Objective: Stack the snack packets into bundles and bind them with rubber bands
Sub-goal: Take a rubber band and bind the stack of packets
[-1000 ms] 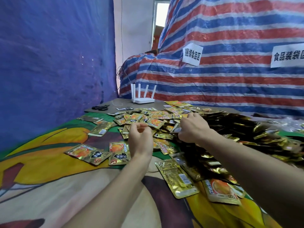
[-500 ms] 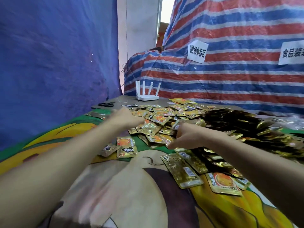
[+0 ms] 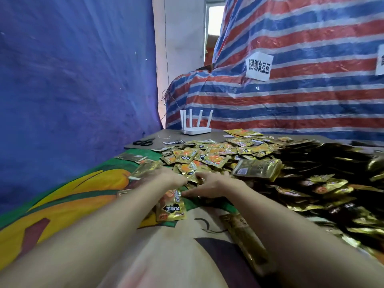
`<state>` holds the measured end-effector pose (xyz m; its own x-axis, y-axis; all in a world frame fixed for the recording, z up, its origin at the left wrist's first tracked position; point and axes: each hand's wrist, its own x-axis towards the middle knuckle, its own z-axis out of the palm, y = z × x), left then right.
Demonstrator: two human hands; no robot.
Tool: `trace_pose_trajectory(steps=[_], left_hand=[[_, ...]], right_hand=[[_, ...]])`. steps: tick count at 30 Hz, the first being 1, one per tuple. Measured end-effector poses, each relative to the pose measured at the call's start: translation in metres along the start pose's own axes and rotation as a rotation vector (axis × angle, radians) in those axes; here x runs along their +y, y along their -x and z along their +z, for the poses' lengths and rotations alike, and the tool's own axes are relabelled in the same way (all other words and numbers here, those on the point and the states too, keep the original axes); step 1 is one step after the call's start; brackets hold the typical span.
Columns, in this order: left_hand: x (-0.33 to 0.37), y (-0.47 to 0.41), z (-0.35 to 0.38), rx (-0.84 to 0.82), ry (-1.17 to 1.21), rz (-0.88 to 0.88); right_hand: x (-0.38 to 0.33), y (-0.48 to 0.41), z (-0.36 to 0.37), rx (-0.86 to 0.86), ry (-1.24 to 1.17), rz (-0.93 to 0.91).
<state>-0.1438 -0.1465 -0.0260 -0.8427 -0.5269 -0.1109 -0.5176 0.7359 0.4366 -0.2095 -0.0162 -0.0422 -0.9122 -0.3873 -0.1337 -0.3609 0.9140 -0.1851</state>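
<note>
A big heap of gold snack packets (image 3: 209, 156) covers the table's middle and right. My left hand (image 3: 168, 177) reaches into the heap's near edge; it is blurred and its fingers are hard to make out. My right hand (image 3: 207, 186) lies just right of it with spread fingers pointing left. Its fingertips touch the top of one gold packet with an orange picture and black label (image 3: 171, 207), which lies on the cloth under my left wrist. A squared stack of packets (image 3: 257, 167) rests on the heap to the right of my hands.
A colourful printed cloth (image 3: 68, 196) covers the near table. A white router (image 3: 196, 129) and black scissors (image 3: 143, 142) lie at the far edge. A blue tarp hangs on the left and a striped tarp (image 3: 291, 96) behind. One long packet (image 3: 245, 235) lies by my right forearm.
My left hand has swung back from the far left to the near edge of the heap. My right hand has uncurled and reached left to the labelled packet.
</note>
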Motion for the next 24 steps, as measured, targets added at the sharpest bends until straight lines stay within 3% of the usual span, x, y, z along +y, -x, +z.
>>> trace_pose_trajectory(steps=[3,7,9,12,16,19,24], left_hand=[[0.012,-0.011,0.005,-0.013,0.005,0.038],[0.021,-0.017,0.009,-0.043,-0.055,0.104],[0.024,-0.013,0.005,-0.081,-0.146,0.168],[0.025,-0.003,-0.006,-0.263,-0.373,0.135],[0.016,0.003,-0.006,-0.499,-0.609,0.015],[0.009,0.009,-0.011,-0.477,-0.606,0.043],[0.001,0.025,-0.024,-0.226,-0.646,0.199]], right_hand=[[0.004,-0.005,-0.019,0.012,-0.03,-0.061],[0.006,0.003,-0.035,0.014,0.171,-0.197],[0.003,0.01,-0.03,0.093,0.28,-0.254],[-0.002,0.016,-0.015,0.216,0.344,-0.281],[0.0,0.025,-0.005,0.277,0.165,-0.18],[0.009,0.038,-0.003,0.335,0.039,-0.149],[0.025,0.06,-0.004,0.529,-0.119,-0.104]])
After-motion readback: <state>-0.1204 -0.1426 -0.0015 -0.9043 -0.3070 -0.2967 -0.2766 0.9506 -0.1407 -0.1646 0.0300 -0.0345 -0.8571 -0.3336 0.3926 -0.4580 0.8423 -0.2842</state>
